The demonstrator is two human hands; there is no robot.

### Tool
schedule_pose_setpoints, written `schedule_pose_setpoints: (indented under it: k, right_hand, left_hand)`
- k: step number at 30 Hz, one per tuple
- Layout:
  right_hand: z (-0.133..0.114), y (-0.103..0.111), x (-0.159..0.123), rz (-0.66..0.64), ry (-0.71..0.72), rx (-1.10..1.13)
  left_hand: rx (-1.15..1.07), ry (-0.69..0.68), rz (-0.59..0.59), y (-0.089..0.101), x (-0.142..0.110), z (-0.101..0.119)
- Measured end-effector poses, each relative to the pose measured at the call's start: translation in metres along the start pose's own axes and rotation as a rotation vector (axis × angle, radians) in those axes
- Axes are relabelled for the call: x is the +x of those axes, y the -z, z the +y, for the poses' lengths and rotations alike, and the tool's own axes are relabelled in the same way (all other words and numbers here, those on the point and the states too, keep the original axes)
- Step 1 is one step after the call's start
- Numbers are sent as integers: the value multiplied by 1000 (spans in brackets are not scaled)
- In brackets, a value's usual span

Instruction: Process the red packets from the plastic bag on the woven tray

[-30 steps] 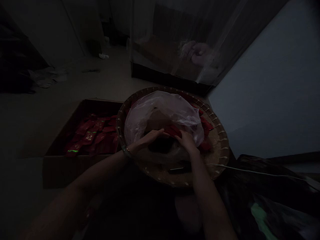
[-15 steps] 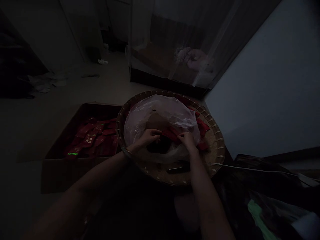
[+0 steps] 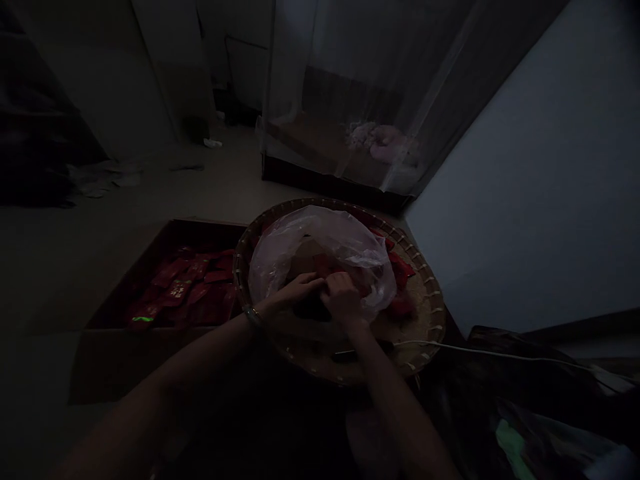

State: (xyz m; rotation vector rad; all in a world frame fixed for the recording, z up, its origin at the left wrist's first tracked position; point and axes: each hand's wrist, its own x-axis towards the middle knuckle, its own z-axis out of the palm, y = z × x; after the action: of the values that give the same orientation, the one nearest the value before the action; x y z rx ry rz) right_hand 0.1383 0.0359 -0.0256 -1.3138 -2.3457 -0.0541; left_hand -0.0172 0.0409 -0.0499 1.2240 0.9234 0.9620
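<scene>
My left hand and my right hand meet over the opening of a clear plastic bag, fingers bent and closed. A red packet shows just beyond the fingertips, and both hands seem to pinch its near end. The fingertips themselves are mostly hidden by the backs of the hands and the dim light. The bag lies spread in a round woven bamboo tray. More red packets lie between the bag and the tray's right rim.
Left of the tray stands an open cardboard box holding several red packets. A dark phone-like object with a white cable lies at the tray's near rim. Behind hangs a sheer curtain; a pale wall rises at right.
My right hand has moved left to meet my left hand, and the red packet stretched between them is now mostly covered. The whole view has tilted slightly upward.
</scene>
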Motion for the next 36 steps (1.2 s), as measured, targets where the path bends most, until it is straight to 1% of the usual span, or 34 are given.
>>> schedule_pose_setpoints:
  k: [1,3,5,6,8,11,13,16,19,22,25,26,27,29,31,32,34,36]
  right_hand:
    - [-8,1,0,6,49,67]
    - [-13,4,1,63,70,184]
    - [-7,10,5,149,26,223]
    - [-2,13,8,170,9,211]
    - [9,17,13,136,27,166]
    - [18,17,15,23,97,146]
    - [20,12,13,23,99,146]
    - [19,4,7,100,106,118]
    - [19,1,3,197,161,82]
    - [21,4,1,262,221,43]
    - [22,9,2,308,199,33]
    - [23,11,2,316,182,51]
    - [23,11,3,320,163,85]
    - [24,11,5,316,107,191]
    - [24,11,7,292,-2,330]
    - [24,10,8,261,-67,405]
    - [24,11,9,155,-173,561]
    - [24,13,10,37,-221,705]
  left_hand:
    - [-7,-8,29,2,1,-2]
    - [-29,-27,51,5,3,-6]
    - [-39,-29,7,6,2,-7]
    - [-24,-22,-24,6,1,-6]
    - [44,-13,-70,5,-1,-2]
    - [132,-30,-77,3,-4,3]
    - [126,-28,-72,2,-6,5]
    - [67,-7,-74,2,-7,5]
    - [28,-12,-79,2,-7,5]
    - [24,-42,-76,1,-8,7]
    - [76,-89,-71,0,-8,9]
    - [112,-108,-46,1,-8,9]
    - [155,-127,4,1,-7,9]
    - [236,-153,162,3,-6,9]
    - [272,-155,318,6,-6,10]
    - [273,-150,367,8,-5,10]
    - [263,-147,400,9,-5,10]
    - [261,-161,383,9,-5,11]
